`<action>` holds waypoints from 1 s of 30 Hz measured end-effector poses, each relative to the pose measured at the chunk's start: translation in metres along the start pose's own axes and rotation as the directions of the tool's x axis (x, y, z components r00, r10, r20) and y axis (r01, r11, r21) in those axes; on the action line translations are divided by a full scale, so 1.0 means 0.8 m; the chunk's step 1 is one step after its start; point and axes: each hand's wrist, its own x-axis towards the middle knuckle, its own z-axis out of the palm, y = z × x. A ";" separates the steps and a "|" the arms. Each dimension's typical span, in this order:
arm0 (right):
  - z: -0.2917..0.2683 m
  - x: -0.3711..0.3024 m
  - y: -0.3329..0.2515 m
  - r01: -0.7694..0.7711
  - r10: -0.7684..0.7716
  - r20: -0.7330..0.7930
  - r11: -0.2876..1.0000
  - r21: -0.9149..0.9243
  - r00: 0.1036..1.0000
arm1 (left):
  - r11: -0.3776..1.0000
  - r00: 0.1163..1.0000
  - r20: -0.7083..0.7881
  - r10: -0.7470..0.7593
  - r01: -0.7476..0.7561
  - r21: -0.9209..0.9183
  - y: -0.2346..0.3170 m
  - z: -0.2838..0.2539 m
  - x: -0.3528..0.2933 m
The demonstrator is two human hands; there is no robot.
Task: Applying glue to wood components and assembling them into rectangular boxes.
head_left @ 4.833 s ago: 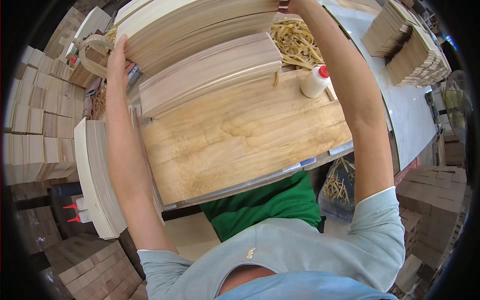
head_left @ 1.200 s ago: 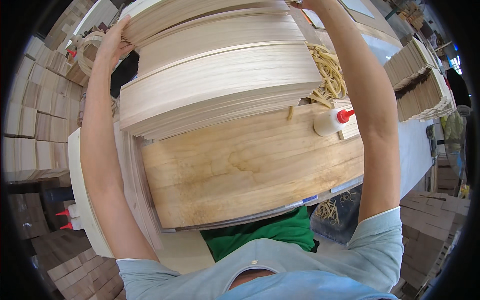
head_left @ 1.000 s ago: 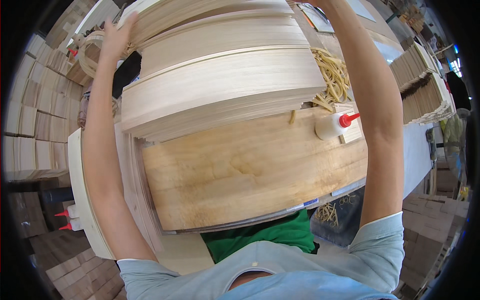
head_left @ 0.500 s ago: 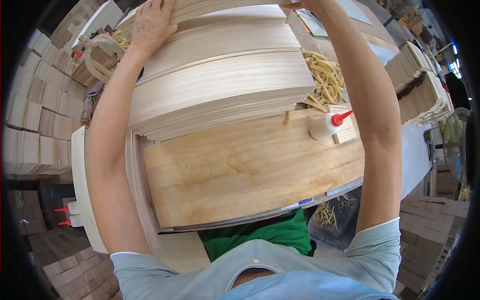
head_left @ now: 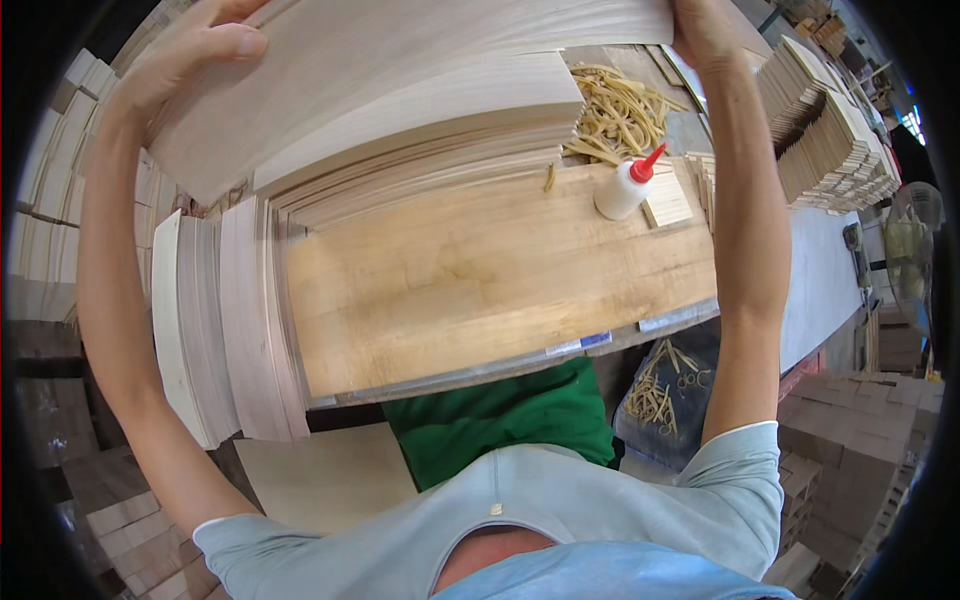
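Note:
Both hands grip a wide, thin pale wooden board (head_left: pixel 450 60) by its two ends, raised at a slant over the stack. My left hand (head_left: pixel 205 45) closes on its left end with the thumb on the upper face; the other fingers are partly cut off. At the right end my right hand (head_left: pixel 705 35) is wrapped round the edge, its fingertips mostly hidden. Below the board lies a stack of similar wooden boards (head_left: pixel 430 125). Nearer to me is a flat brown work board (head_left: pixel 490 270). A white squeeze bottle (head_left: pixel 618 195) with a red nozzle stands on its far right.
Tan rubber bands (head_left: pixel 620 110) lie heaped beyond the bottle, beside a small wood block (head_left: pixel 667 200). Boards stand on edge (head_left: pixel 262 310) along the left side. Stacked wood pieces (head_left: pixel 835 140) sit at the right, near a fan (head_left: pixel 915 240). More bands rest on a dark surface (head_left: pixel 650 440) below.
The held board has come up and nearer, uncovering the stack's right side and the bands. My left hand has moved left, my right hand slightly right. The view has shifted too.

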 end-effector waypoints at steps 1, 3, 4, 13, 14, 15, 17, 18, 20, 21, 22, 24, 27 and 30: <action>0.013 -0.001 -0.004 -0.162 0.163 -0.001 0.986 0.046 0.987 | 1.000 1.000 -0.007 -0.011 0.011 0.010 -0.003 -0.007 -0.002; 0.025 -0.010 0.013 -0.326 0.343 -0.127 0.936 0.133 0.931 | 0.956 0.922 0.322 -0.216 0.266 -0.122 -0.040 -0.024 0.023; 0.028 -0.011 0.022 -0.383 0.405 -0.084 0.902 0.197 0.910 | 0.957 0.922 0.321 -0.216 0.265 -0.120 -0.051 -0.024 0.028; 0.031 0.000 0.046 -0.576 0.517 -0.261 0.680 -0.453 0.815 | 0.891 0.929 0.079 -0.361 0.319 0.324 -0.098 0.019 0.086; 0.004 0.012 0.061 -0.451 0.480 -0.140 0.631 -0.631 0.866 | 0.895 0.965 0.053 -0.257 0.217 0.390 -0.086 0.032 0.084; -0.007 0.018 0.075 -0.291 0.465 0.011 0.571 -0.768 0.885 | 0.879 0.985 0.029 -0.170 0.138 0.456 -0.082 0.040 0.073; -0.009 0.029 0.057 -0.297 0.543 0.073 0.561 -0.773 0.837 | 0.897 0.997 -0.005 -0.073 0.068 0.436 -0.083 0.046 0.051; -0.010 0.034 0.049 -0.303 0.610 0.115 0.538 -0.786 0.784 | 0.880 0.998 0.055 -0.043 0.012 0.475 -0.070 0.053 0.042; -0.003 0.013 0.048 -0.184 0.439 0.155 0.636 -0.750 0.885 | 0.868 0.993 0.115 -0.031 -0.031 0.496 -0.064 0.059 0.039; 0.001 0.002 0.048 -0.053 0.255 0.183 0.705 -0.708 0.949 | 0.865 0.993 0.112 -0.033 -0.028 0.501 -0.063 0.057 0.038; 0.001 0.006 0.046 0.022 0.207 0.256 0.735 -0.678 0.944 | 0.847 0.992 0.120 -0.033 -0.036 0.530 -0.062 0.053 0.039; 0.002 0.007 0.023 0.037 0.270 0.286 0.664 -0.746 0.920 | 0.828 0.991 0.131 -0.032 -0.047 0.558 -0.058 0.052 0.040; 0.000 -0.008 0.003 0.056 0.305 0.279 0.577 -0.815 0.910 | 0.815 0.991 0.120 -0.065 -0.017 0.580 -0.047 0.055 0.042; 0.002 -0.038 -0.028 -0.116 0.341 0.125 0.606 -0.787 0.932 | 0.833 0.986 0.122 -0.117 0.030 0.552 -0.037 0.054 0.036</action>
